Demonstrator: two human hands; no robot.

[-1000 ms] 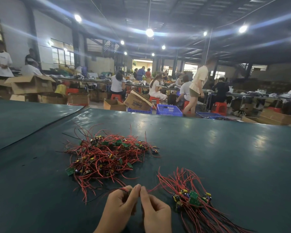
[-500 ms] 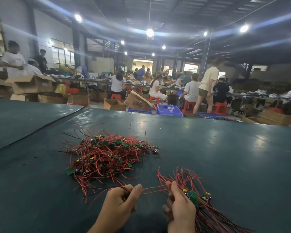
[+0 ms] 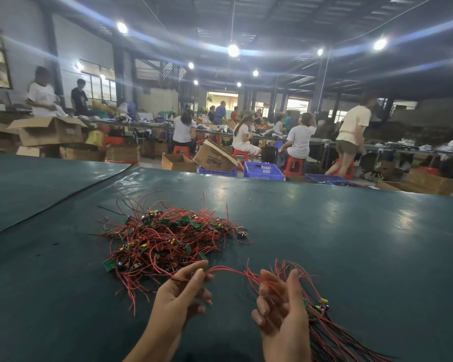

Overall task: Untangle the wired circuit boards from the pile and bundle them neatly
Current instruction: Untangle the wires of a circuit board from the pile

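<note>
Red wire (image 3: 228, 270) arcs between your hands above the dark green desk (image 3: 351, 244). Your left hand (image 3: 179, 293) pinches its board end (a yellow part shows at the fingertips) between thumb and forefinger, the other fingers loosely curled. Your right hand (image 3: 280, 309), fingers half curled, has the wire running between thumb and fingers. The tangled pile (image 3: 168, 239) lies just beyond your left hand. The straighter bundle (image 3: 322, 317) lies beside your right.

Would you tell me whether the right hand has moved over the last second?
Yes: the right hand moved rightwards, away from the tangled pile, over the sorted bundle.
</note>
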